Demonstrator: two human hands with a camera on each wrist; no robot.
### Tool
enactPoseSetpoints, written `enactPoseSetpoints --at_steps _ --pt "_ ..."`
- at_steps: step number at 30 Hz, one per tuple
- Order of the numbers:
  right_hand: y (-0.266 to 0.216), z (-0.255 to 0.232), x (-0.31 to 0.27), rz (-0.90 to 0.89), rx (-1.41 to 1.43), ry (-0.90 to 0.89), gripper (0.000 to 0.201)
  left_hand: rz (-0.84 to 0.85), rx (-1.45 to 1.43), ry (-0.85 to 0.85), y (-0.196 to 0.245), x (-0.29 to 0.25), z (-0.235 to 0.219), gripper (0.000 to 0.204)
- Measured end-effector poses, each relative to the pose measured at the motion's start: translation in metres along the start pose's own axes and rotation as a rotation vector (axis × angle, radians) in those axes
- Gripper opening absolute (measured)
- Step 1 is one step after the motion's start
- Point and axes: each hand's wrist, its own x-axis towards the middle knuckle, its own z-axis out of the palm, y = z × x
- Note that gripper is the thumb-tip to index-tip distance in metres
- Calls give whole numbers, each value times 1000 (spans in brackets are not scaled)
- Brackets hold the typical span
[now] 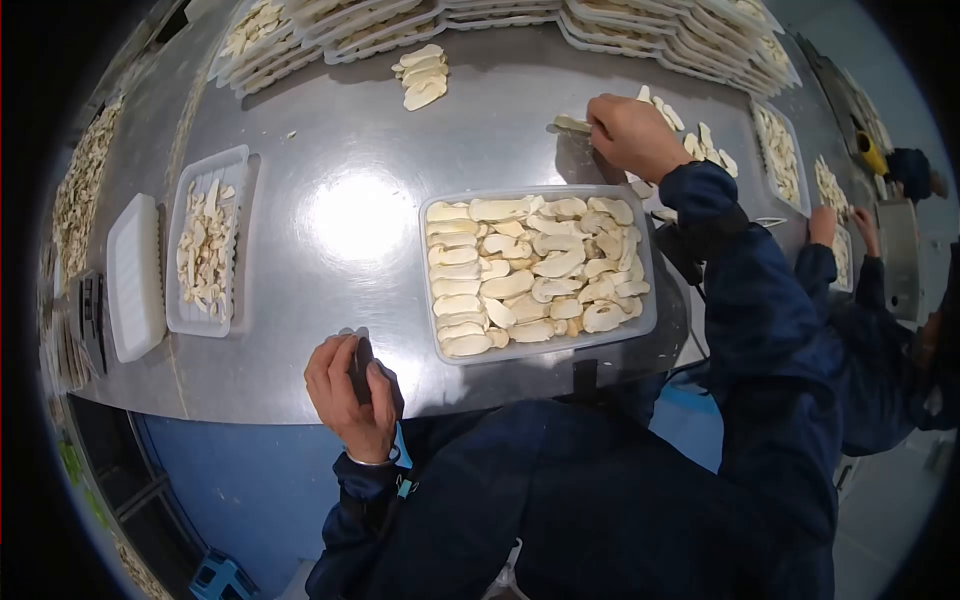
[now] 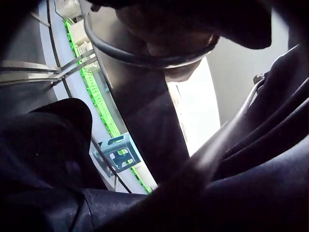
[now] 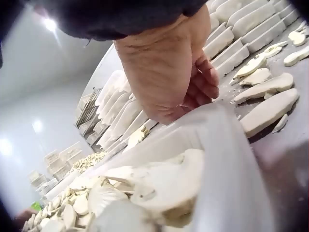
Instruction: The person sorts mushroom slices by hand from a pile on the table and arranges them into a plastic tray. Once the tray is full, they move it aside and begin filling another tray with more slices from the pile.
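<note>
My right hand [image 1: 640,138] is past the far right corner of the tray, fingers curled and pinching a mushroom slice [image 1: 572,124] that sticks out to the left. In the right wrist view the curled fingers [image 3: 205,82] show behind the tray wall, and the slice is hidden. A white plastic tray [image 1: 540,358] in front of me holds rows of pale mushroom slices [image 1: 510,285]. At the table's near edge, left of the tray, my left hand [image 1: 345,395] holds a dark, flat, oval piece [image 1: 361,370] between thumb and fingers. The left wrist view shows mostly sleeve and a bracelet [image 2: 145,60].
Stacked trays [image 1: 500,14] of slices line the back. A small slice pile [image 1: 425,78] lies before them, with loose slices [image 1: 708,148] at right. Leftward are a tray of scraps [image 1: 238,250] and an upturned white tray [image 1: 135,275]. Another person's hands [image 1: 823,226] work at far right.
</note>
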Motion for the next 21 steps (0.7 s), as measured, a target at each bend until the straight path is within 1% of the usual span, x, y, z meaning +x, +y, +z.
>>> enactPoseSetpoints --at_steps 3,6,9,12,15,21 --pt "6 -11 -6 76 127 -126 12 -5 -4 12 0 0 1 32" --pt "7 -14 -15 142 163 -201 16 -4 -10 7 1 1 1 31" --pt "12 -7 -25 88 152 -89 17 -12 -21 11 1 0 2 31" --pt "5 -8 -31 81 116 -15 17 -8 -17 13 1 1 1 32" --pt "2 -6 -33 16 92 18 15 1 -1 5 1 0 1 31" --pt "6 -3 -31 -46 31 23 13 16 20 -14 0 0 1 31"
